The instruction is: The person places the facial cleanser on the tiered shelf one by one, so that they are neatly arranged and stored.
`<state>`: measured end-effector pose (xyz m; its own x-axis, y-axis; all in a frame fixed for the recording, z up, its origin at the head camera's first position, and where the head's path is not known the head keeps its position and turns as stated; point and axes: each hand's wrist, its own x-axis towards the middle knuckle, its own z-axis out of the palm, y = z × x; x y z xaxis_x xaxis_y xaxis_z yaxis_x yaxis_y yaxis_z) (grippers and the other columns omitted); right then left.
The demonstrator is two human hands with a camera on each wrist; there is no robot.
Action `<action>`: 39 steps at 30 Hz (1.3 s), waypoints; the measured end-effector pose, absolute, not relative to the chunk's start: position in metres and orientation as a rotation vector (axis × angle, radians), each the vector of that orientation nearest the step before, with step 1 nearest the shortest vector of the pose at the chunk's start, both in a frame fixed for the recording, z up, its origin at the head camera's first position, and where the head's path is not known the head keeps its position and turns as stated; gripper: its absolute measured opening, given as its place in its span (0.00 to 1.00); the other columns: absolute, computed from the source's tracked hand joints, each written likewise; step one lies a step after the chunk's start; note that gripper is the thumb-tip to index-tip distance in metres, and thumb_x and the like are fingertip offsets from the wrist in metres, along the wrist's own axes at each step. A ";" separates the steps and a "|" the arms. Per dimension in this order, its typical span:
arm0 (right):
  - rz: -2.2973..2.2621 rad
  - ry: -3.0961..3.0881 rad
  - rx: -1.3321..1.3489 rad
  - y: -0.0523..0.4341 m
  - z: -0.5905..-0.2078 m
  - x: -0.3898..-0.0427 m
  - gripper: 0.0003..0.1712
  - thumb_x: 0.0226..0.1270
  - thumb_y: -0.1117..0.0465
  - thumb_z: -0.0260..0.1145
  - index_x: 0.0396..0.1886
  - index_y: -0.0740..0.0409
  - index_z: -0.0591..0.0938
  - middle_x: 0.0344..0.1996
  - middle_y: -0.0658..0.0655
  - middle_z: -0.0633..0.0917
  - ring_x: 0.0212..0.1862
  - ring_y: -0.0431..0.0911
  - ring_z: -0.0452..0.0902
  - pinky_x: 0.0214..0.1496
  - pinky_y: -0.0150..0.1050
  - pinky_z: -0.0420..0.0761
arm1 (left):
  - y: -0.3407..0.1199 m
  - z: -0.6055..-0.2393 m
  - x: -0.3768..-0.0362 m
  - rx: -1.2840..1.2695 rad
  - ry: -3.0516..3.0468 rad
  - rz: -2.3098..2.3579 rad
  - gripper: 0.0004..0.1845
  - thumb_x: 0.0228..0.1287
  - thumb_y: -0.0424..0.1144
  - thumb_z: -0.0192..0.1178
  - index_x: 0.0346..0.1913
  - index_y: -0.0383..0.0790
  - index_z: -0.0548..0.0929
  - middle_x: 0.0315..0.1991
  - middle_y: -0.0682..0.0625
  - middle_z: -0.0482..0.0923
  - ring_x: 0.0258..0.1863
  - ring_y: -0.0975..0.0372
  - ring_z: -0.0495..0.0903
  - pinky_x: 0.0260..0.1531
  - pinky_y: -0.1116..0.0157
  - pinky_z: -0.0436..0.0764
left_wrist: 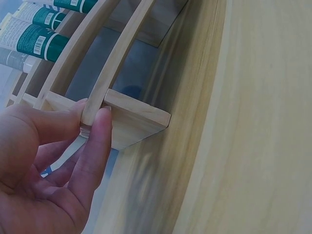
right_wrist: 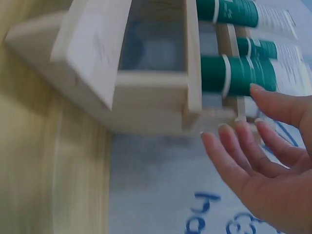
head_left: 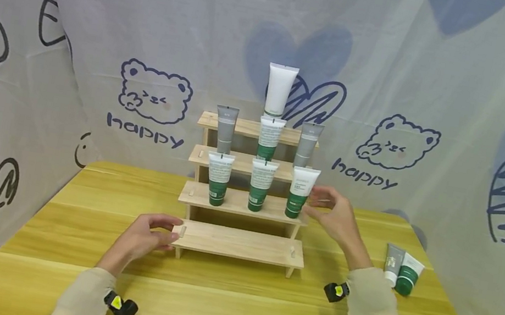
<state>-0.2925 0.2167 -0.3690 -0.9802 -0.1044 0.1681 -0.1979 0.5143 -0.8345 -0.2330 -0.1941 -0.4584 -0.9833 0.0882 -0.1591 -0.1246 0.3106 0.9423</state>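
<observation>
A stepped wooden rack (head_left: 238,243) stands mid-table with several tubes upright on its upper steps. My left hand (head_left: 155,230) pinches the left end of the bare bottom step; in the left wrist view the thumb (left_wrist: 95,146) lies on the front of the rack's slat (left_wrist: 136,119), with the other fingers behind it. My right hand (head_left: 324,206) hovers open beside the rightmost white-and-green tube (head_left: 300,192) on the second step. In the right wrist view its straight fingers (right_wrist: 234,151) are close to that tube (right_wrist: 248,75) and the rack's end (right_wrist: 146,102), holding nothing.
Two more tubes (head_left: 401,269) lie on the yellow table (head_left: 227,309) at the right, near the edge. A tall white tube (head_left: 278,90) tops the rack. Printed cloth walls (head_left: 153,91) close in the back and both sides.
</observation>
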 end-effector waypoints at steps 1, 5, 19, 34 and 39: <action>1.451 -2.661 0.259 0.222 -0.368 -0.292 0.30 0.58 0.60 0.71 0.60 0.58 0.73 0.54 0.62 0.79 0.54 0.57 0.78 0.54 0.49 0.82 | -0.194 -0.458 -0.233 -0.034 2.391 1.747 0.20 0.60 0.36 0.65 0.56 0.42 0.79 0.56 0.42 0.75 0.44 0.59 0.81 0.42 0.62 0.86; 1.295 -2.747 0.192 0.249 -0.363 -0.289 0.28 0.61 0.59 0.69 0.60 0.59 0.73 0.54 0.63 0.79 0.53 0.57 0.79 0.50 0.46 0.84 | -0.194 -0.457 -0.233 -0.039 2.402 1.747 0.20 0.60 0.36 0.65 0.56 0.43 0.79 0.56 0.42 0.75 0.44 0.59 0.81 0.43 0.61 0.86; 1.166 -2.914 -0.062 0.346 -0.375 -0.280 0.27 0.62 0.60 0.67 0.55 0.72 0.73 0.50 0.73 0.78 0.41 0.51 0.82 0.41 0.40 0.87 | -0.193 -0.454 -0.233 -0.032 2.400 1.744 0.20 0.60 0.36 0.65 0.57 0.42 0.79 0.56 0.41 0.75 0.43 0.59 0.81 0.43 0.60 0.86; 1.051 -3.004 -0.219 0.422 -0.394 -0.263 0.31 0.57 0.62 0.69 0.53 0.82 0.71 0.46 0.80 0.77 0.31 0.49 0.84 0.35 0.42 0.87 | -0.193 -0.457 -0.232 -0.038 2.430 1.724 0.20 0.60 0.36 0.65 0.56 0.44 0.80 0.56 0.42 0.76 0.41 0.59 0.82 0.41 0.62 0.86; 1.079 -3.012 -0.242 0.439 -0.401 -0.262 0.32 0.54 0.64 0.70 0.50 0.85 0.71 0.39 0.79 0.79 0.29 0.51 0.84 0.34 0.43 0.87 | -0.193 -0.457 -0.232 -0.045 2.417 1.738 0.20 0.59 0.36 0.66 0.55 0.44 0.80 0.56 0.43 0.75 0.42 0.59 0.82 0.41 0.62 0.86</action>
<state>-0.2619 0.4387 -0.4011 -0.9863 0.1188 -0.1141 0.1643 0.7626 -0.6257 -0.2316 -0.1930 -0.4575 -0.9861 0.0708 -0.1502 -0.1198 0.3225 0.9389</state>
